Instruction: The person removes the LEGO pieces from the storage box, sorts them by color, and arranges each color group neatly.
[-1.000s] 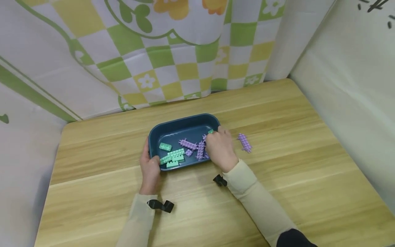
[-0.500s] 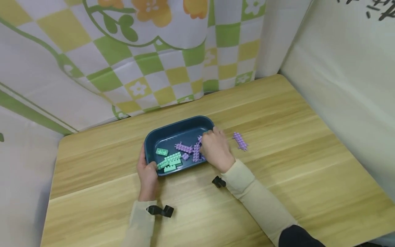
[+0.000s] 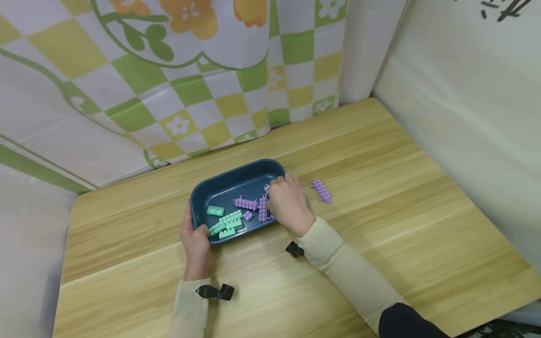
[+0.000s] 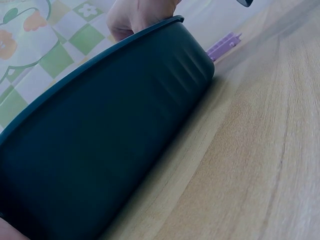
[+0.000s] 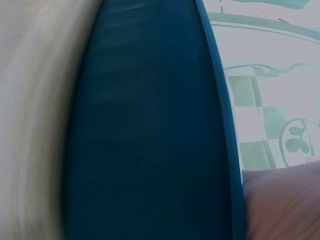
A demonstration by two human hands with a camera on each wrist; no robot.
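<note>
one end held, the other hard to read

at the left, the person's left hand grips a dark blue, round-cornered rectangular tray, thumb over its rim, above a pale wood-grain table. just beside that thumb, studded mint-green toy bricks lie bunched inside; studded purple toy bricks lie further right. the right hand bends over the tray's right end, fingers curled down inside; whether they hold a brick, i cannot tell. near it, outside the tray, lies a loose purple brick. should the left grip slacken under a push from the right, the tray could slide; an outward swing could knock the loose brick away.
</note>
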